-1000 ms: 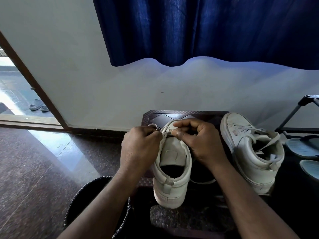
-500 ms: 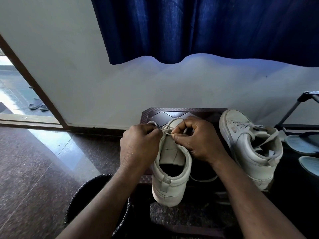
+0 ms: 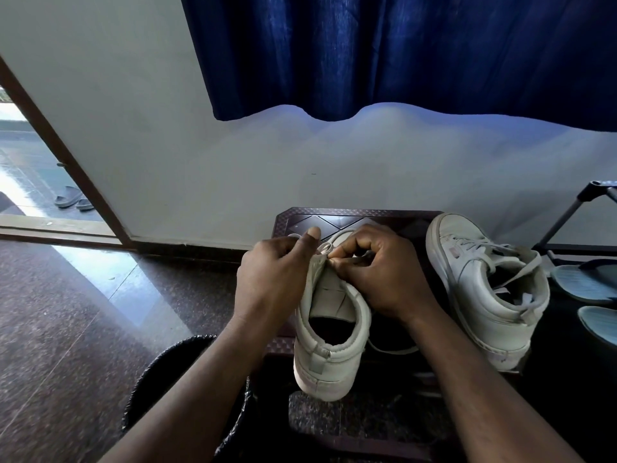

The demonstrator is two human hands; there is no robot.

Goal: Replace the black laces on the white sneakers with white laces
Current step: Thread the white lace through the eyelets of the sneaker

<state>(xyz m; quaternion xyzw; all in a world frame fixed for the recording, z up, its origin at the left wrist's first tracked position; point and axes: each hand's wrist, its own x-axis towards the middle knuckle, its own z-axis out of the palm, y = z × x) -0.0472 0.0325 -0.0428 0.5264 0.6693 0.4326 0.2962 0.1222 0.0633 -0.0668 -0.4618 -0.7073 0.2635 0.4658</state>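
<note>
Nearest, a black bin (image 3: 157,372) sits beside the person's left forearm. Above a dark patterned mat (image 3: 337,218), the left hand (image 3: 273,282) grips the heel-toward-us white sneaker (image 3: 329,349) while the right hand (image 3: 384,279) pinches its white lace (image 3: 324,247). The second sneaker (image 3: 484,292), already white-laced, lies just right. A blue curtain (image 3: 400,55) hangs beyond.

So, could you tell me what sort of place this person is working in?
Probably a home entryway: an open doorway with sandals left outside, slippers by a metal rack, and a polished stone floor.
</note>
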